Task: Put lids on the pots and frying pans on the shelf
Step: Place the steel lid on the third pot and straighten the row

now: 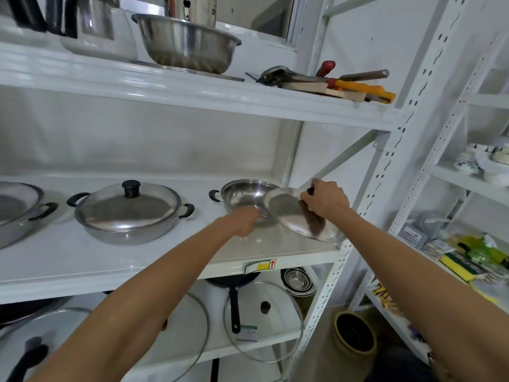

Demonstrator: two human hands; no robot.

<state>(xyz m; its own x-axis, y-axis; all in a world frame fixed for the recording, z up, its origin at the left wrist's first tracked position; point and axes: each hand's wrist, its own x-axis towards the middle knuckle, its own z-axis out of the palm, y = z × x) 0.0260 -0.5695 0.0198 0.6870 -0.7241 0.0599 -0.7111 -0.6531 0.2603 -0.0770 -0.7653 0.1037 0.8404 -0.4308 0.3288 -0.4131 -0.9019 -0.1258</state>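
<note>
An open steel pot [242,192] with a black side handle sits at the right end of the middle shelf [110,255]. My right hand [326,198] grips the black knob of a steel lid [297,216], which is tilted and leans over the pot's right rim. My left hand [243,219] rests on the pot's near rim, fingers curled against it. Left of it stands a steel pot with its lid on [128,209]. Another steel pot [16,208] shows at the far left edge.
The upper shelf holds a steel basin [187,42] and knives and utensils [330,81]. On the lower shelf lie two glass lids [264,318] and a black frying pan [234,285]. A second rack at the right holds sponges [457,266].
</note>
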